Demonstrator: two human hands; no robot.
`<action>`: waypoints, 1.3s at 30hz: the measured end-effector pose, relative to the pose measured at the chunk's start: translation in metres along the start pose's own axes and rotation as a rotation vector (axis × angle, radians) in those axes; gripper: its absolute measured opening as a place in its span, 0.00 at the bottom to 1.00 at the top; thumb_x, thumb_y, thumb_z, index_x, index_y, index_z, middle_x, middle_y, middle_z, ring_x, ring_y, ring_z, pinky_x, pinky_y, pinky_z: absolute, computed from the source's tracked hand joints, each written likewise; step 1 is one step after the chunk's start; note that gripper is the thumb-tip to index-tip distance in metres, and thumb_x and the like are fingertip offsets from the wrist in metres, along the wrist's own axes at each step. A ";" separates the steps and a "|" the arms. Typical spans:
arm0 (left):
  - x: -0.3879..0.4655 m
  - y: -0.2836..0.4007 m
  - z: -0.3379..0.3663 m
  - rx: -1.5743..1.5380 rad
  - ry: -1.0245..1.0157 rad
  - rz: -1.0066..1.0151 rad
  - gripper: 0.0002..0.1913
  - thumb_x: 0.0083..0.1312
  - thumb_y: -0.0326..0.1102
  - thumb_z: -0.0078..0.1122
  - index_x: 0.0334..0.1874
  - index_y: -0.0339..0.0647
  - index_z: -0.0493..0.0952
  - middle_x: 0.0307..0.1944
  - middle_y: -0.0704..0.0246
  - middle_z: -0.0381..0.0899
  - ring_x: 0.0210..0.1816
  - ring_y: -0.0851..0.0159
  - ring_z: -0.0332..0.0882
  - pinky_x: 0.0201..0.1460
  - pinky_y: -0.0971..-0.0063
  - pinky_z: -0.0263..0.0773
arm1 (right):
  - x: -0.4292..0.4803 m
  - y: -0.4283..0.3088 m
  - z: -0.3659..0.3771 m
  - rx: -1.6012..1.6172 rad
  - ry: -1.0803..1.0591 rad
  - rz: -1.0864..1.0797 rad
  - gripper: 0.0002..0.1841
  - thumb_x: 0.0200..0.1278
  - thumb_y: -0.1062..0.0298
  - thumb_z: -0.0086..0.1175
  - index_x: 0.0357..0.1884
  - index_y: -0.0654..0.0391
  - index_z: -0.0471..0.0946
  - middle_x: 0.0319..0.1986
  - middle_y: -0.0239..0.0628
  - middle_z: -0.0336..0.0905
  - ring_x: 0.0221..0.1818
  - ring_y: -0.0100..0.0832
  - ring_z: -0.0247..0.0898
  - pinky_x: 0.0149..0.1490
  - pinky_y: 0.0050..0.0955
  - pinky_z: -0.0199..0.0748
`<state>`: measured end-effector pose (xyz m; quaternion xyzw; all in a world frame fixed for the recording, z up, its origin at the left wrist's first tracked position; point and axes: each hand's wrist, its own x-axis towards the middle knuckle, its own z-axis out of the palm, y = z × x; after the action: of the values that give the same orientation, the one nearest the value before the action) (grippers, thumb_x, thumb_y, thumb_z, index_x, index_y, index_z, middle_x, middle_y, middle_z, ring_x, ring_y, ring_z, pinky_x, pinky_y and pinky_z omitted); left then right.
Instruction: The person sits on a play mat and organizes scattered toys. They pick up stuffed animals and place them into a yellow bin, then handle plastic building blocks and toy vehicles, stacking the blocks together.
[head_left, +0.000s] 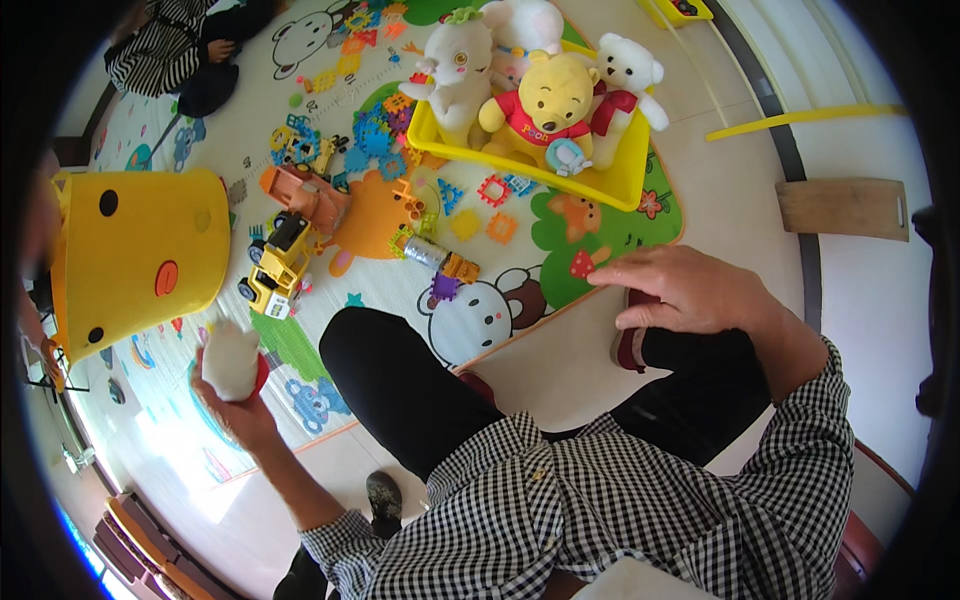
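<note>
My left hand (244, 420), at the lower left, is closed around a small white plush toy (231, 361) with a bit of red at its side. My right hand (660, 289) hangs over the mat's right edge with its fingers apart and nothing in them. Beyond it a yellow plastic bin (525, 166) holds a Winnie the Pooh plush (553, 97) in a red shirt, a white teddy bear (626, 64) with a dark red bow, a pale plush with a green top (455, 64) and other soft toys. A small blue and grey toy (568, 156) lies at the bin's front.
A yellow fabric basket (150, 247) lies on its side at the left, beside another person's hand. Toy trucks (279, 262) and interlocking plastic pieces (375, 139) are scattered over the play mat. Another person in stripes (169, 49) sits at the upper left. A wooden board (840, 208) is at the right.
</note>
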<state>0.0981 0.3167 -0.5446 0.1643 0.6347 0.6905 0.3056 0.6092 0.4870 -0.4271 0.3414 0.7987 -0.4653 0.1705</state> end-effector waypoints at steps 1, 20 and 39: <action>-0.002 0.006 0.040 -0.016 -0.097 0.055 0.22 0.69 0.56 0.55 0.54 0.48 0.69 0.66 0.57 0.65 0.65 0.52 0.68 0.63 0.51 0.74 | 0.003 0.004 -0.004 0.037 0.023 0.002 0.28 0.66 0.56 0.58 0.63 0.61 0.70 0.55 0.48 0.75 0.52 0.46 0.75 0.56 0.39 0.72; -0.137 -0.101 0.333 -0.051 -1.505 -0.112 0.57 0.45 0.24 0.68 0.78 0.47 0.42 0.73 0.60 0.50 0.68 0.59 0.63 0.70 0.62 0.62 | 0.019 0.071 -0.009 0.836 0.538 0.103 0.32 0.51 0.65 0.71 0.58 0.54 0.68 0.44 0.33 0.76 0.42 0.24 0.73 0.37 0.23 0.75; -0.088 -0.159 0.308 0.573 -1.248 0.003 0.18 0.62 0.36 0.63 0.52 0.36 0.78 0.44 0.62 0.82 0.36 0.63 0.82 0.42 0.70 0.78 | 0.055 0.184 -0.041 0.150 0.857 0.324 0.32 0.44 0.56 0.73 0.47 0.58 0.68 0.38 0.42 0.76 0.42 0.34 0.75 0.48 0.33 0.74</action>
<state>0.3883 0.5020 -0.6422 0.6067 0.4972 0.2718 0.5576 0.7013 0.6047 -0.5542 0.6345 0.6978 -0.3060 -0.1296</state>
